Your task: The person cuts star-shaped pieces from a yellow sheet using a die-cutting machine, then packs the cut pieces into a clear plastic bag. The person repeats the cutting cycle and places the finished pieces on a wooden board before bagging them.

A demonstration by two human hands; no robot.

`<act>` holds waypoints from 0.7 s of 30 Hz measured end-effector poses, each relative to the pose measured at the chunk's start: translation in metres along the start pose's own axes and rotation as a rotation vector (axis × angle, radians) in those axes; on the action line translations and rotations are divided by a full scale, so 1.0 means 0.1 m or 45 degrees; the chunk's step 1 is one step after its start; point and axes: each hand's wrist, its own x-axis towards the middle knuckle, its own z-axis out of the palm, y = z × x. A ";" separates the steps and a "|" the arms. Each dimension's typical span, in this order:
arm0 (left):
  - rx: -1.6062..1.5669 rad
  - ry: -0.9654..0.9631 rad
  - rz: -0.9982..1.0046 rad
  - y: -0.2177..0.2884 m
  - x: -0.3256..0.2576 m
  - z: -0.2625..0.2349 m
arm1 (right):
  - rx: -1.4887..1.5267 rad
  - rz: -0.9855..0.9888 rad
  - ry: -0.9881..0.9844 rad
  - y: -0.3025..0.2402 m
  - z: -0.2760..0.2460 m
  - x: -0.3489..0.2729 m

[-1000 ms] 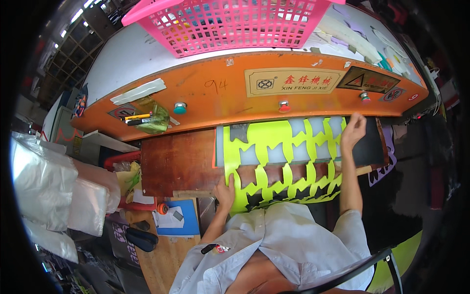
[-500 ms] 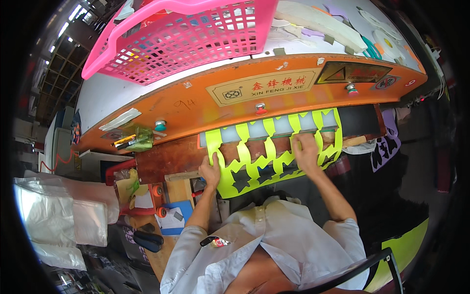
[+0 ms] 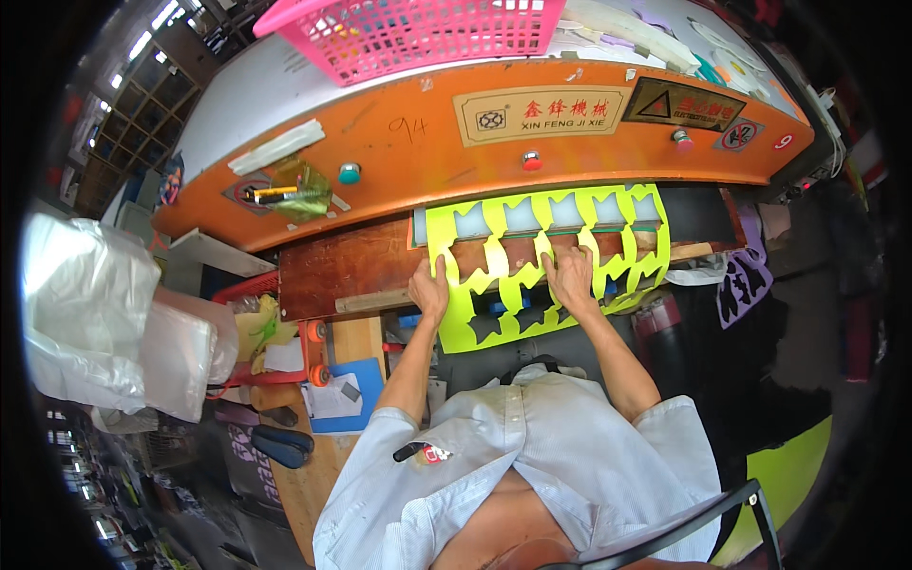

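Pressing the yellow-green cut-out sheet (image 3: 546, 261) flat on the brown wooden board (image 3: 347, 271), under the orange machine (image 3: 418, 152), I keep both hands on it. My left hand (image 3: 429, 288) and right hand (image 3: 572, 277) lie open, fingers spread, pinching nothing. A pink basket (image 3: 418, 33) stands on top.

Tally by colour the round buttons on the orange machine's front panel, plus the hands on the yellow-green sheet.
Teal button: 1
Red buttons: 2, the other at the right
Hands on the yellow-green cut-out sheet: 2, left hand, right hand
Total: 5
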 end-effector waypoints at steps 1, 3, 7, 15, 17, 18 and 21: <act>0.001 -0.017 -0.018 -0.02 -0.05 -0.01 | 0.037 -0.029 0.057 0.01 -0.01 -0.06; 0.021 -0.080 -0.042 -0.08 -0.22 -0.08 | -0.031 0.008 -0.013 -0.06 -0.05 -0.23; -0.393 -0.026 -0.173 -0.09 -0.70 -0.30 | -0.025 0.303 0.087 -0.40 -0.20 -0.43; -1.049 0.153 -0.269 0.22 -0.69 -0.12 | 0.050 0.139 -0.178 -1.59 0.86 0.35; -0.973 0.147 -0.345 0.19 -0.84 -0.16 | 0.095 0.292 -0.267 -1.68 0.95 0.24; -0.939 0.097 -0.414 0.17 -0.95 -0.21 | 0.102 0.289 -0.206 -1.65 0.92 0.14; -0.805 0.087 -0.359 0.15 -1.18 -0.31 | 0.695 0.411 -0.111 -1.42 0.66 -0.05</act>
